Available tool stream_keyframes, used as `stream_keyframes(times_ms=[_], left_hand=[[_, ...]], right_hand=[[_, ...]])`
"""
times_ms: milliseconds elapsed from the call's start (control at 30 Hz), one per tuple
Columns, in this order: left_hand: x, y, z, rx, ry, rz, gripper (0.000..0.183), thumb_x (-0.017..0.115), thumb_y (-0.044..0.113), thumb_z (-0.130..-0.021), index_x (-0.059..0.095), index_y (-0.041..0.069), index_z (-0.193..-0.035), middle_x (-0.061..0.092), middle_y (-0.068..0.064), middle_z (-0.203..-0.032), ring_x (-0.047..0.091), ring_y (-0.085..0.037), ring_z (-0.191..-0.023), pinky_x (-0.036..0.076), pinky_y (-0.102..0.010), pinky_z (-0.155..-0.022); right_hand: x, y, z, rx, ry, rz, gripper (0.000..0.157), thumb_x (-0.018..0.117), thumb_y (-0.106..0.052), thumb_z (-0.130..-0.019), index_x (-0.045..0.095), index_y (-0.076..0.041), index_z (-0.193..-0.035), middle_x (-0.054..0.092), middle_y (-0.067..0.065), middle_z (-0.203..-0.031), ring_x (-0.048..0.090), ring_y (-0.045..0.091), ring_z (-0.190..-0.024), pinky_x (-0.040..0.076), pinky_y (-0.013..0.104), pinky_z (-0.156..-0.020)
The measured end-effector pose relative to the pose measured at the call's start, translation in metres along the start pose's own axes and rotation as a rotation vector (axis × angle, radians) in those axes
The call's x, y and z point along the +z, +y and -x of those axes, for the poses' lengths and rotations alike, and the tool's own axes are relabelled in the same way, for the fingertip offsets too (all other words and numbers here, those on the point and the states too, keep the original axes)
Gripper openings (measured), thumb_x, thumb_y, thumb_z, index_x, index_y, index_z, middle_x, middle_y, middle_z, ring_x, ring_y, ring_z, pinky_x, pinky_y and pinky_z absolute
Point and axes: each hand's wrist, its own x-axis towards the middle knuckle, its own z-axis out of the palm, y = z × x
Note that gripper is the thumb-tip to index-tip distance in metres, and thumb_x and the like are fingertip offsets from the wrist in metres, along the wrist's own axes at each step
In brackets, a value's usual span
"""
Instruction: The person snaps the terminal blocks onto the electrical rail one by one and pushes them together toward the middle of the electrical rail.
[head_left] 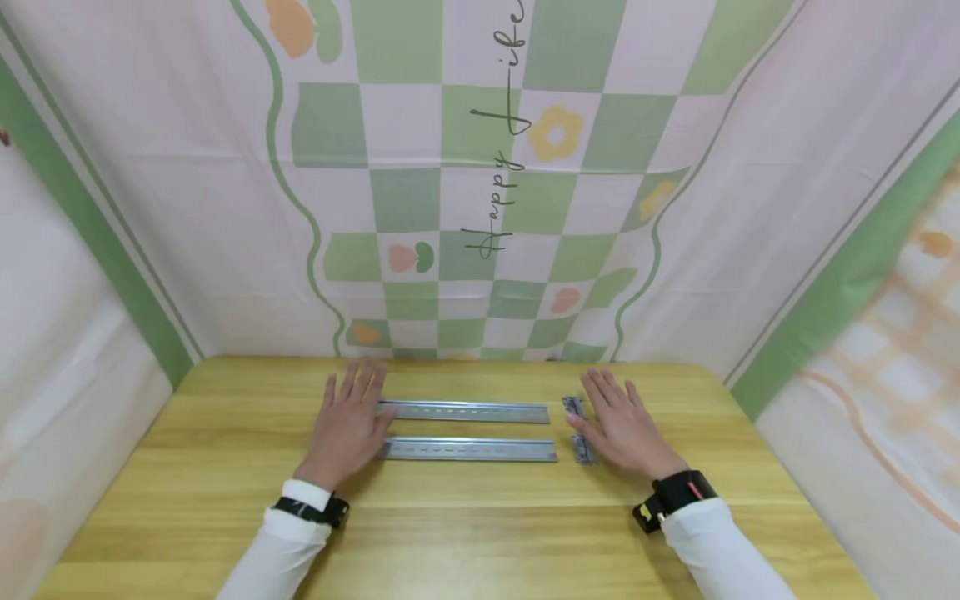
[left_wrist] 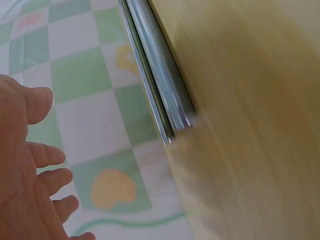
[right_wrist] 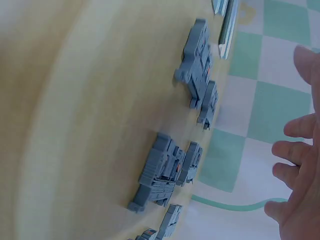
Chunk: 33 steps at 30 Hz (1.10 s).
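Two slotted metal DIN rails lie side by side across the table, a far rail (head_left: 465, 412) and a near rail (head_left: 476, 450). My left hand (head_left: 348, 429) is at their left ends, fingers straight, with nothing gripped. In the left wrist view that hand (left_wrist: 27, 165) appears apart from the rail ends (left_wrist: 172, 100). Past the rails' right ends are small grey terminal blocks (head_left: 582, 450), partly covered by my right hand (head_left: 626, 425). The right wrist view shows several such blocks (right_wrist: 160, 172) standing on the table, and the right hand (right_wrist: 302, 165) holds nothing.
The wooden table (head_left: 480, 542) ends at the back against a hanging checked cloth (head_left: 480, 200). More cloth hangs on the left (head_left: 75, 333) and right (head_left: 885, 350) sides. Each wrist wears a strapped black device, such as the right one (head_left: 678, 492).
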Motion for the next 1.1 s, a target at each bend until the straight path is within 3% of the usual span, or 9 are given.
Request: stream_keyframes(times_ms=[67,200,367,500,733,967,1100], left_hand=[[0.003,0.006,-0.007,0.022,-0.017,0.023,0.062,0.038,0.044,-0.096,0.027,0.008,-0.144,0.021,-0.013,-0.150,0.011,-0.033,-0.139,0.003,-0.050,-0.108],[0.009,0.021,-0.023,0.086,-0.067,0.056,0.054,0.046,0.038,-0.094,0.040,0.006,-0.137,0.038,-0.016,-0.141,0.034,-0.034,-0.130,0.023,-0.051,-0.104],[0.019,0.039,-0.041,0.149,-0.190,0.073,0.043,0.053,0.033,-0.091,0.053,0.008,-0.126,0.053,-0.011,-0.126,0.049,-0.029,-0.115,0.038,-0.048,-0.093],[0.028,0.048,-0.051,0.182,-0.252,0.058,0.035,0.055,0.030,-0.089,0.059,0.010,-0.118,0.056,-0.007,-0.115,0.052,-0.026,-0.106,0.042,-0.045,-0.086],[0.032,0.057,-0.061,0.193,-0.333,0.012,0.008,0.060,0.025,-0.083,0.059,0.017,-0.084,0.051,0.001,-0.089,0.051,-0.021,-0.085,0.044,-0.039,-0.070],[0.032,0.061,-0.060,0.177,-0.351,0.037,0.003,0.062,0.015,-0.079,0.059,0.017,-0.080,0.045,0.000,-0.087,0.049,-0.021,-0.084,0.044,-0.034,-0.064],[0.032,0.062,-0.060,0.179,-0.363,0.045,0.007,0.060,0.013,-0.079,0.062,0.016,-0.084,0.046,0.000,-0.089,0.049,-0.021,-0.087,0.045,-0.033,-0.065]], right_hand=[[0.000,0.002,-0.005,0.005,-0.023,-0.014,0.072,0.042,-0.052,-0.092,0.028,-0.001,-0.142,0.029,0.021,-0.145,0.024,0.038,-0.134,0.011,0.053,-0.107],[0.000,0.005,-0.015,0.067,-0.107,-0.080,0.066,0.049,-0.049,-0.090,0.039,-0.004,-0.137,0.042,0.021,-0.136,0.038,0.039,-0.125,0.029,0.054,-0.099],[0.000,0.007,-0.026,0.101,-0.213,-0.140,0.059,0.059,-0.040,-0.086,0.046,-0.006,-0.133,0.047,0.019,-0.131,0.043,0.038,-0.120,0.034,0.052,-0.096],[0.002,0.009,-0.035,0.053,-0.272,-0.134,0.056,0.065,-0.030,-0.083,0.048,-0.005,-0.131,0.051,0.016,-0.128,0.046,0.034,-0.118,0.036,0.047,-0.095],[0.007,0.010,-0.046,0.014,-0.358,-0.114,0.047,0.069,-0.012,-0.078,0.056,-0.010,-0.123,0.056,0.008,-0.117,0.052,0.028,-0.109,0.042,0.042,-0.088],[0.009,0.009,-0.046,-0.029,-0.360,-0.031,0.049,0.067,-0.019,-0.081,0.053,-0.009,-0.127,0.055,0.007,-0.109,0.054,0.022,-0.099,0.044,0.037,-0.081],[0.003,0.002,-0.044,0.003,-0.323,-0.064,0.055,0.060,-0.027,-0.087,0.043,-0.006,-0.136,0.050,0.017,-0.121,0.052,0.029,-0.107,0.043,0.042,-0.086]])
